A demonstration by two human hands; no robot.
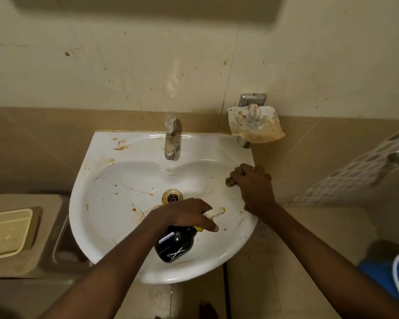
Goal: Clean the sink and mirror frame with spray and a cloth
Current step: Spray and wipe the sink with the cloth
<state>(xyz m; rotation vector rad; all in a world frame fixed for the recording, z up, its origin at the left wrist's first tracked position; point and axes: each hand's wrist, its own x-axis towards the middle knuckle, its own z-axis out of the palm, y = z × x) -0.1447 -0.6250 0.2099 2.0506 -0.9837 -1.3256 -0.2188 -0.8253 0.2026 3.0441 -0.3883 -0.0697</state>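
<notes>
We see the left hand (182,215) gripping a black spray bottle (175,244) over the stained sink (97,180). The right hand (253,187) presses a dark cloth (229,181) on its rim.

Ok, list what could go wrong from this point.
1. The left hand aims the black spray bottle toward the right hand, so spray may land on skin.
2. The right hand presses a small cloth at the sink rim's edge; it could slip off.
3. Brown stains by the tap sit far from both hands and might get missed.
</notes>
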